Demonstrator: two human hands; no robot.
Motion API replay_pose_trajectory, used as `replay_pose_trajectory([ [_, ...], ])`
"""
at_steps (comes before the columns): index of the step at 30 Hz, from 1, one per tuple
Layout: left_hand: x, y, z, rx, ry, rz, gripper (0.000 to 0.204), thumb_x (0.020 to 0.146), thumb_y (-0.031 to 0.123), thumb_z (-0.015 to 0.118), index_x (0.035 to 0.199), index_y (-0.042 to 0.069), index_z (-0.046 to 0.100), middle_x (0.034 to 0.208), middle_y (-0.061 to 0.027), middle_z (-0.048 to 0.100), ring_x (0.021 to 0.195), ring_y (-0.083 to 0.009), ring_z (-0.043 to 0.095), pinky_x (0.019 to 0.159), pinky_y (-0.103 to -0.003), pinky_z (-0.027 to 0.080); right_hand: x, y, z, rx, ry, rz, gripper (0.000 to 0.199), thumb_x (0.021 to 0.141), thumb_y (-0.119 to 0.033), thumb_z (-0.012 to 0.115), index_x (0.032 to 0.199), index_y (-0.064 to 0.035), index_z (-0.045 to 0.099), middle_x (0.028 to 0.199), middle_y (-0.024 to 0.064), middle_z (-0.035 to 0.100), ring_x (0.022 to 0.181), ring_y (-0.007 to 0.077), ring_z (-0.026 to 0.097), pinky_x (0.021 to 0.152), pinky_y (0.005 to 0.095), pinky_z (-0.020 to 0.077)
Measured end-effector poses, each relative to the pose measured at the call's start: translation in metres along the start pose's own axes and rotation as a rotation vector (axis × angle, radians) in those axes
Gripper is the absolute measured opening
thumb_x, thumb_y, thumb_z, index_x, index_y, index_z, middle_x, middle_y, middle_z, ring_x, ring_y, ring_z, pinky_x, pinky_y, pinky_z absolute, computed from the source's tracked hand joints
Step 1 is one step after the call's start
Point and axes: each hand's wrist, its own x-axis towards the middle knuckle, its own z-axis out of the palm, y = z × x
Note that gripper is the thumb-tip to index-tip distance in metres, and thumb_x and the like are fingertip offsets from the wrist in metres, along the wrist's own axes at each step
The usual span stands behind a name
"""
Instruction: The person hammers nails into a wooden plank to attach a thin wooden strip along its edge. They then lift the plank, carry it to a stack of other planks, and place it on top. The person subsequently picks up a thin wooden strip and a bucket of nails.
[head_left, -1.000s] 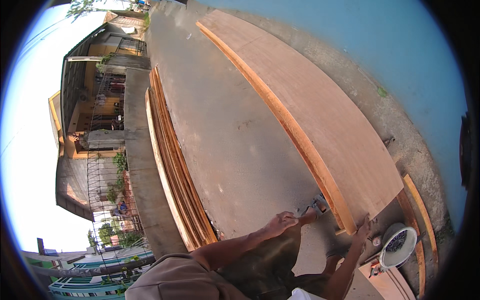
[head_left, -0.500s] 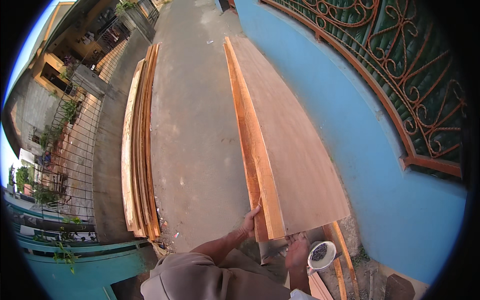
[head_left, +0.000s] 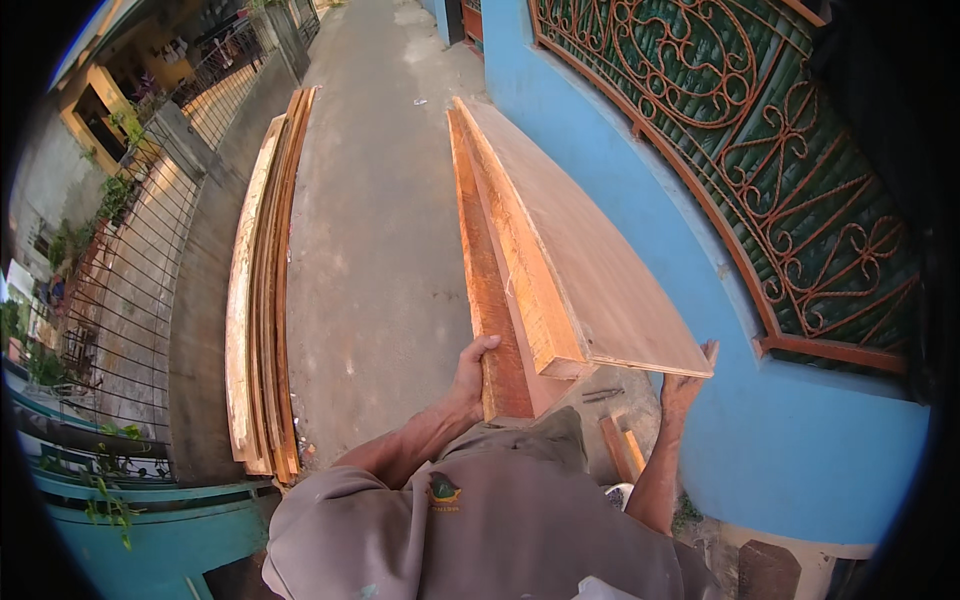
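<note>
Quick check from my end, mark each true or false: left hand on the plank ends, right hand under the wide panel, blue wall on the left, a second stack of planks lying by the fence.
1. The left hand grips the near end of the planks. True.
2. The right hand hangs free. False: it is at the wide panel's near corner.
3. The blue wall is on the left. False: on the right.
4. A second plank stack lies by the fence. True.

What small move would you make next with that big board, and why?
Probably steady it before shifting it. The left hand grips the near end of the plank stack and the right hand props the corner of the wide top board, which is tilted toward the blue wall, so its weight sits unevenly.
</note>
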Motion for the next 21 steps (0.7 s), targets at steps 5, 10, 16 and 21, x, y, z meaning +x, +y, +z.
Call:
replay_pose_trajectory([
  [5, -0.019, 0.057, 0.037, 0.103, 0.033, 0.154, 0.057, 0.086, 0.038, 0.051, 0.130, 0.001, 0.046, 0.120, -0.0189, 0.056, 0.106, -0.0309, 0.057, 0.093, -0.045, 0.046, 0.071, -0.034, 0.046, 0.057, 0.025, -0.129, 0.065, 0.088, -0.049, 0.058, 0.125, 0.0020, 0.044, 0.121, 0.0233, 0.054, 0.126, 0.0311, 0.043, 0.103, 0.0447, 0.0376],
  [10, -0.020, 0.123, 0.077, 0.200, -0.140, 0.350, 0.071, 0.090, 0.057, 0.038, 0.133, 0.000, 0.044, 0.122, -0.0223, 0.054, 0.109, -0.0320, 0.056, 0.098, -0.041, 0.043, 0.190, -0.120, 0.079, 0.568, 0.220, -0.193, 0.051, 0.080, -0.034, 0.074, 0.108, -0.0007, 0.048, 0.110, 0.0186, 0.062, 0.106, 0.0272, 0.061, 0.093, 0.0374, 0.0489],
  [16, -0.018, 0.140, 0.129, -0.251, -0.057, 0.828, 0.119, 0.077, 0.077, 0.047, 0.146, -0.004, -0.007, 0.145, -0.0298, 0.021, 0.133, -0.0374, 0.032, 0.106, -0.045, 0.032, 0.319, -0.210, 0.111, 0.645, 0.079, -0.377, 0.052, 0.076, -0.025, 0.080, 0.108, 0.0013, 0.049, 0.103, 0.0143, 0.063, 0.098, 0.0201, 0.061, 0.088, 0.0315, 0.0483],
  [21, -0.013, 0.167, 0.118, -0.345, -0.056, 1.145, 0.122, 0.073, 0.078, 0.051, 0.147, 0.001, -0.009, 0.152, -0.0266, 0.003, 0.141, -0.0384, 0.014, 0.112, -0.051, 0.020, 0.366, -0.245, 0.137, 0.539, 0.045, -0.546, 0.062, 0.073, -0.036, 0.082, 0.108, 0.0040, 0.050, 0.102, 0.0170, 0.064, 0.097, 0.0224, 0.063, 0.086, 0.0323, 0.0498],
])
